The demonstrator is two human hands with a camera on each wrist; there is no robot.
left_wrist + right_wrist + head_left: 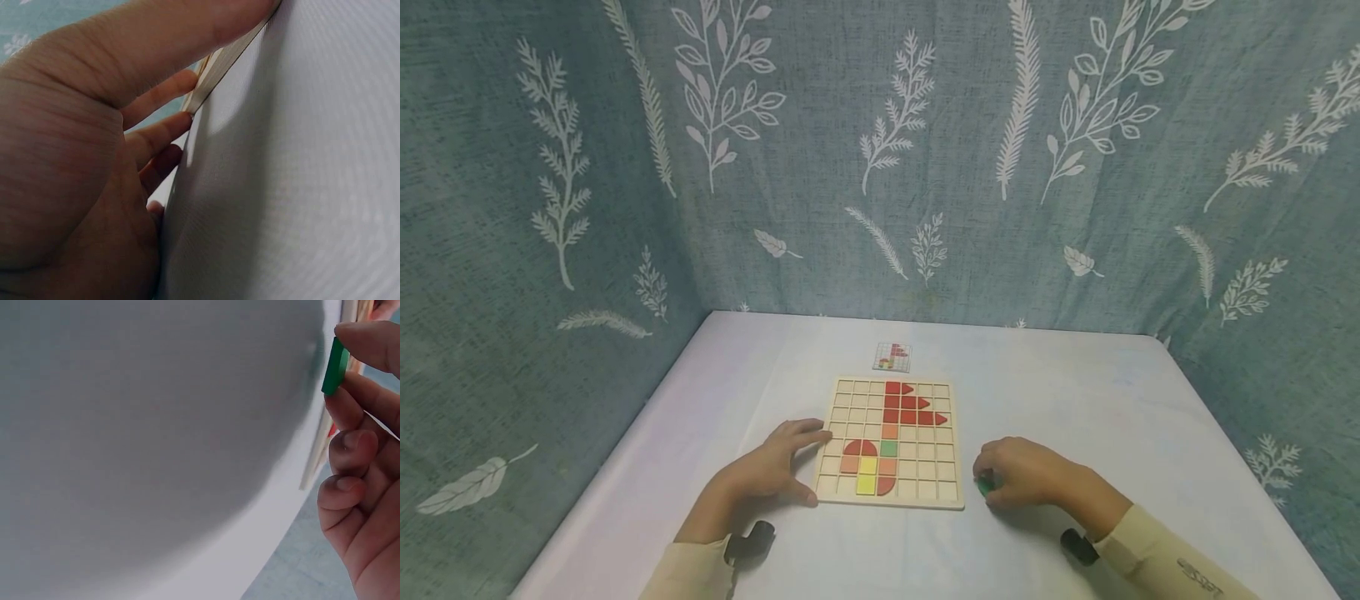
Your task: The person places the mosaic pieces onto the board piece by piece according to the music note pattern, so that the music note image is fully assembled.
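Note:
A light wooden grid board (928,468) lies on the table with coloured pieces in its cells. Red pieces (908,403), some with pointed ends, form stepped rows at its top. Lower down are orange squares, a green square (888,448), yellow pieces (867,476) and rounded red pieces (886,485). My left hand (771,467) rests at the board's left side, fingers extended to its edge and thumb at the near left corner. To the right of the board, my right hand (1026,473) pinches a small green block (336,365) between thumb and fingers, close over the table.
Just beyond the board lies a small pattern card (892,357) with a coloured grid picture. A white cloth (1060,375) covers the table. Patterned blue-green fabric (880,167) stands behind and along both sides.

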